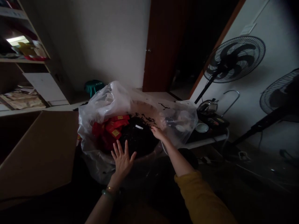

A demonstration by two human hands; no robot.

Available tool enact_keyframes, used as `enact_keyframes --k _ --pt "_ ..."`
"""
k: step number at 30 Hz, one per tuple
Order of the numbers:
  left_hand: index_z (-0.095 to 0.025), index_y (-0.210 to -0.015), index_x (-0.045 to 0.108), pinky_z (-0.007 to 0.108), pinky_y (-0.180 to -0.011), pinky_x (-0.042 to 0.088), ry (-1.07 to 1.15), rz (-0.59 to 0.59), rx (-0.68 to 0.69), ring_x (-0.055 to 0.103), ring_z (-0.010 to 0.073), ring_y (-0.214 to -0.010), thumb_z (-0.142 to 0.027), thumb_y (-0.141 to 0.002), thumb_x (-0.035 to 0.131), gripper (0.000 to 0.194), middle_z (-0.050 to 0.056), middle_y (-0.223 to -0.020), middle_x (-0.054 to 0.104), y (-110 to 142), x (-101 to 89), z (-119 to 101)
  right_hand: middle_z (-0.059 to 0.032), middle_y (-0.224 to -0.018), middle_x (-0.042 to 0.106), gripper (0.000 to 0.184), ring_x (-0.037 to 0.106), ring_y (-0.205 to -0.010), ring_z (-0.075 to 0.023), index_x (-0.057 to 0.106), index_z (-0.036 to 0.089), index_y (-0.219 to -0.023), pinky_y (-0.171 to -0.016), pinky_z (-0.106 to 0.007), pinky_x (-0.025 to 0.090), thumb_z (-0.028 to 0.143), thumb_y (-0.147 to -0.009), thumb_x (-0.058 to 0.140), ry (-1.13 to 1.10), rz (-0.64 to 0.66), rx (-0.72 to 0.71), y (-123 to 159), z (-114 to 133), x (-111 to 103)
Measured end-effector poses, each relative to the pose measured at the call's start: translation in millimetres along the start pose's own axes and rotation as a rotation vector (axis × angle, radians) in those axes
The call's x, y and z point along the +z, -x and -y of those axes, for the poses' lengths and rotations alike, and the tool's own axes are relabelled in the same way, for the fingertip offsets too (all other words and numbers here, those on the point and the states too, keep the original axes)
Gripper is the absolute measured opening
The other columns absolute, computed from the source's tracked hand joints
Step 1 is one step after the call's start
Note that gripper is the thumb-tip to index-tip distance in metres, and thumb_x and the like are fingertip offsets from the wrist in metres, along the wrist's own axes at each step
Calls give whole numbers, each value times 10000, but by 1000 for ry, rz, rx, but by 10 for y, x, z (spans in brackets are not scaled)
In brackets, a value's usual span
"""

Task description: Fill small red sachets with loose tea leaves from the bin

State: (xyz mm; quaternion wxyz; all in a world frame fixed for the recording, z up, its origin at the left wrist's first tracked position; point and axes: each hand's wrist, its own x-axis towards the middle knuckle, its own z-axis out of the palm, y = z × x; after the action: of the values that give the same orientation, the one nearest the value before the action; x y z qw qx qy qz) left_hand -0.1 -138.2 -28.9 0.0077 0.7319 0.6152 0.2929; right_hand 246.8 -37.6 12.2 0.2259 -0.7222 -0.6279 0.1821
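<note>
In the plastic sheet (pixel 99 104) lie red packets (pixel 116 123) and dark bits (pixel 137 141). At its near side, the left hand (pixel 122 160) spreads wide, empty; at its right, the right hand (pixel 158 133) curls, hold unclear. A fast swipe might spill bits.

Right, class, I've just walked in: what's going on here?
A person has both hands over a container lined with clear plastic. The left hand is spread open near the red packets. The right hand is beside the dark, loose pile; whether it holds anything is unclear. A white strip lies on the pile.
</note>
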Motion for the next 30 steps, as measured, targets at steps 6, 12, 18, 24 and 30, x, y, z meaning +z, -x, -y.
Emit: enact_keyframes --k 6,12,18,24,30 --pt "-125 -1387 406 631 -1060 195 104 -134 -7 45 383 -1411 -424 -893 464 581 222 -1531 95 -27 30 9 -100 -930 716 251 647 -895 -218 690 154 -856 -841 -311 458 225 -882 452 -60 136 -19 -238 -10 131" --pt "-187 -1326 458 497 -1045 355 710 -154 -74 410 274 -1274 -358 -880 497 479 159 -1358 457 -250 83 -187 -93 -1247 599 416 567 -1125 -186 555 198 -1225 -906 -316 463 307 -955 257 -246 18 -24 77 72 167" --pt "-157 -1242 538 340 -853 519 1257 77 -243 630 222 -980 -421 -790 611 529 130 -1162 633 -482 -30 -734 -68 -1308 539 398 491 -1227 -188 516 229 -1261 -1034 -338 408 402 -939 360 -716 -112 -263 782 447 114" --pt "-154 -1060 658 312 -835 522 1146 60 -218 651 222 -937 -364 -802 600 338 80 -1029 698 -479 -240 -853 -81 -1135 620 329 587 -1081 -176 543 212 -1215 -938 -315 481 289 -925 407 -618 -132 -412 986 562 -45" --pt "-168 -1003 675 301 -816 517 1037 52 -68 647 208 -900 -346 -828 581 266 73 -970 694 -413 -208 -792 -67 -1053 689 274 644 -989 -201 649 191 -1085 -866 -330 527 277 -853 532 -596 9 -339 921 547 -272"
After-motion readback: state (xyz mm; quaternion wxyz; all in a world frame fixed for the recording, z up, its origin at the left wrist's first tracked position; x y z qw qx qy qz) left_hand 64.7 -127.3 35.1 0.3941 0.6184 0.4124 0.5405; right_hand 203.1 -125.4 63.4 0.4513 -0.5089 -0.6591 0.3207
